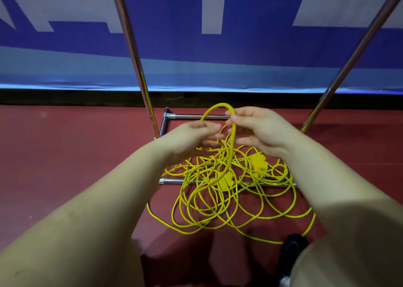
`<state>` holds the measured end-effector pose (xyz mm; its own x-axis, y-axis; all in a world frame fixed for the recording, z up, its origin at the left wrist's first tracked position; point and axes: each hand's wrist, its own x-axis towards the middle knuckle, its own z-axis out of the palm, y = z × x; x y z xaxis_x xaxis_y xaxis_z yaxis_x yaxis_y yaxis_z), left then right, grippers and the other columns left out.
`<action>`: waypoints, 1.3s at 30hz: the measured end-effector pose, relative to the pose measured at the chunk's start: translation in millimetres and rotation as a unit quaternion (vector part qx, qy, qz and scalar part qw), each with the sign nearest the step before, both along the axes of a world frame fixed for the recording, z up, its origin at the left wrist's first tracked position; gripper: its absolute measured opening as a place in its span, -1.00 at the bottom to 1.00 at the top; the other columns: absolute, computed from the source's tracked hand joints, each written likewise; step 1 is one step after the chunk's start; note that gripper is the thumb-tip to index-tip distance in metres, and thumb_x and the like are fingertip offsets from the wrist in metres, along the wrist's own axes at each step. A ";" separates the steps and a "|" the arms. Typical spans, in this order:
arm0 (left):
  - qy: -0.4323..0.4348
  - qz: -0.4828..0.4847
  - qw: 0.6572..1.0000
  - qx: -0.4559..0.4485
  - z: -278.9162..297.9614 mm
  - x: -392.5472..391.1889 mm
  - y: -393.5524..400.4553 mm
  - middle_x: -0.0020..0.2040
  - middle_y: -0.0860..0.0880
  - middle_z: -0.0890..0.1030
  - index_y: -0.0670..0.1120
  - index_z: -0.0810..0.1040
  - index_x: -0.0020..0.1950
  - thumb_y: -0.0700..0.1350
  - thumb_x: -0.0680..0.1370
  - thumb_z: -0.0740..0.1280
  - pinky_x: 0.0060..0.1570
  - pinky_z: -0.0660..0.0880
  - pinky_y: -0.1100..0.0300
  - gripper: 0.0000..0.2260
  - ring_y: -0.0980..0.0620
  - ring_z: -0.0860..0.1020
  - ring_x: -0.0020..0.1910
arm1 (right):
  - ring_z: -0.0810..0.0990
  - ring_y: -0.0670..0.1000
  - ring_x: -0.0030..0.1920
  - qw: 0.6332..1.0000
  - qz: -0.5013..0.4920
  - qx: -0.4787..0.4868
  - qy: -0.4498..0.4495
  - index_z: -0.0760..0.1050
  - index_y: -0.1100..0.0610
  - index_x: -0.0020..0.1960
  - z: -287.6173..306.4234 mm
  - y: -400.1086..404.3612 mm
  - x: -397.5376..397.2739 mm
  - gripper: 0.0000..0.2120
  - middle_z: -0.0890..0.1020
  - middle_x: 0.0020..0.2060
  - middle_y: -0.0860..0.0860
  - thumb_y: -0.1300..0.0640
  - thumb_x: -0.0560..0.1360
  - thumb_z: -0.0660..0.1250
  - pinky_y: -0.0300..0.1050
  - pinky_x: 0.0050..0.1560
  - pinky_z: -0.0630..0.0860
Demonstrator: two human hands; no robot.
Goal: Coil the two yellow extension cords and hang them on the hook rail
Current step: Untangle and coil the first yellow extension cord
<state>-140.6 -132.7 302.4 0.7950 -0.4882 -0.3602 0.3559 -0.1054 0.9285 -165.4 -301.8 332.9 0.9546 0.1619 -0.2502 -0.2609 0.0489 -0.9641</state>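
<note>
Right hand pinches a raised loop of yellow cord; left hand, at its 9 o'clock, has fingers curled, its grip unclear. Tangled yellow cords lie on the red floor at 6 o'clock, across a rack's base bar

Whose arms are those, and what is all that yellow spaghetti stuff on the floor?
Those arms belong to a person wearing a camera on their head, so you see what they see, looking down. The yellow stuff is a tangled pile of extension cords lying on the red floor. The right hand pinches a raised loop of cord, and the left hand reaches in beside it; I can't tell if it holds the cord. The yellow blocks are the cords' sockets. The shiny metal poles are legs of a rack standing over the pile.
</note>
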 end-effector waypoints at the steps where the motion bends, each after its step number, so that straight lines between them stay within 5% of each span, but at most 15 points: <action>1: -0.016 -0.053 0.997 0.048 -2.7 -2.8 -0.4 0.01 0.02 0.63 -0.04 0.51 0.13 -0.08 0.59 0.25 -0.07 0.49 0.24 -0.85 0.10 0.58 -0.06 | 0.56 -0.12 -0.28 0.999 -0.030 0.034 0.006 0.48 0.09 -0.05 1.3 -2.6 2.2 -0.87 0.57 -0.23 -0.02 0.25 0.57 0.19 -0.20 -0.31 0.60; 4: -0.073 -0.145 0.978 0.132 -9.0 -9.0 -3.1 -0.11 0.03 0.60 0.01 0.52 -0.04 -0.20 0.57 0.30 -0.04 0.43 0.15 -0.89 0.10 0.53 -0.09 | 0.57 -0.10 -0.26 0.982 -0.132 0.134 0.025 0.47 0.09 -0.06 4.8 -12.2 9.6 -0.90 0.61 -0.31 -0.06 0.22 0.56 0.20 -0.16 -0.26 0.61; 8: -0.103 -0.105 0.984 0.105 -9.5 -6.9 -4.4 -0.35 0.12 0.61 -0.01 0.52 -0.13 -0.32 0.53 0.32 -0.17 0.45 0.16 -0.81 0.16 0.55 -0.28 | 0.64 -0.10 -0.32 0.965 -0.170 0.198 0.031 0.48 0.10 -0.08 6.9 -18.6 12.2 -0.89 0.65 -0.37 -0.05 0.20 0.57 0.19 -0.17 -0.30 0.63; 14: -0.047 0.041 0.996 -0.067 2.6 -1.2 -4.7 -0.24 0.00 0.60 -0.08 0.49 -0.04 -0.30 0.58 0.22 -0.24 0.60 0.17 -0.86 0.14 0.62 -0.29 | 0.59 0.02 0.00 0.999 -0.020 0.011 0.045 0.47 0.07 0.04 -4.3 -12.1 3.0 -0.91 0.60 -0.01 0.06 0.14 0.54 0.25 -0.05 -0.01 0.55; 18: 0.028 0.157 0.969 -0.190 6.4 6.4 -0.7 -0.24 -0.03 0.59 -0.12 0.46 -0.11 -0.28 0.59 0.20 -0.30 0.63 0.12 -0.88 0.10 0.65 -0.29 | 0.58 -0.12 -0.04 0.984 0.106 -0.140 0.027 0.47 0.03 0.08 -15.2 0.3 -4.7 -0.83 0.61 -0.12 -0.07 0.16 0.50 0.33 -0.08 0.07 0.50; 23: 0.059 0.180 0.951 -0.245 10.0 6.4 -0.1 -0.28 -0.02 0.62 -0.14 0.45 -0.10 -0.28 0.60 0.19 -0.31 0.63 0.09 -0.89 0.07 0.66 -0.29 | 0.54 -0.10 -0.21 0.981 0.100 -0.162 -0.028 0.45 0.08 -0.01 -14.3 5.6 -3.2 -0.84 0.58 -0.22 -0.03 0.27 0.48 0.35 -0.18 -0.09 0.46; 26: 0.035 0.163 0.962 -0.218 9.4 6.1 -0.5 -0.14 -0.04 0.63 -0.13 0.49 0.00 -0.24 0.60 0.20 -0.11 0.62 0.12 -0.91 0.06 0.66 -0.21 | 0.55 -0.12 -0.28 0.986 0.073 -0.147 -0.036 0.45 0.07 -0.08 -12.3 7.8 -2.1 -0.84 0.56 -0.27 -0.02 0.30 0.48 0.34 -0.22 -0.21 0.55; 30: -0.098 0.024 0.995 0.017 -2.0 2.1 2.0 0.05 -0.06 0.64 -0.03 0.53 0.13 -0.14 0.59 0.26 0.12 0.44 0.13 -0.86 0.03 0.58 0.04 | 0.56 -0.10 -0.25 0.999 -0.030 -0.024 -0.023 0.44 0.10 -0.08 -0.5 1.6 2.5 -0.88 0.55 -0.23 0.00 0.31 0.52 0.26 -0.17 -0.28 0.63; 33: -0.149 -0.109 0.971 0.153 -7.5 -7.5 -2.6 -0.01 0.00 0.63 -0.04 0.55 0.11 -0.13 0.58 0.29 0.08 0.42 0.29 -0.87 0.12 0.54 -0.03 | 0.54 -0.08 -0.27 0.993 -0.092 0.079 0.007 0.43 0.12 -0.07 5.6 -7.3 6.4 -0.90 0.54 -0.22 0.00 0.29 0.55 0.22 -0.16 -0.34 0.62; 37: -0.103 -0.064 0.989 0.086 -5.7 -6.4 -5.7 -0.18 0.04 0.60 -0.03 0.55 -0.03 -0.25 0.60 0.22 -0.03 0.48 0.14 -0.83 0.07 0.53 -0.15 | 0.61 -0.12 -0.35 0.978 -0.150 0.146 0.015 0.43 0.09 -0.09 6.9 -13.0 9.3 -0.88 0.57 -0.22 -0.01 0.26 0.57 0.19 -0.17 -0.31 0.62; 39: -0.084 -0.030 0.995 0.038 -4.1 -4.0 -6.2 -0.19 0.00 0.59 -0.05 0.53 -0.02 -0.26 0.61 0.19 -0.07 0.54 0.10 -0.83 0.08 0.57 -0.20 | 0.61 -0.07 -0.23 0.980 -0.154 0.127 0.006 0.45 0.09 -0.07 6.2 -14.7 9.4 -0.91 0.60 -0.19 0.00 0.22 0.57 0.20 -0.13 -0.22 0.63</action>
<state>-144.6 -138.8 298.4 0.8176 -0.5123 -0.2628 0.1876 -0.1944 0.9628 -156.0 -316.6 339.2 0.9650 -0.0754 -0.2511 -0.2075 0.3655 -0.9074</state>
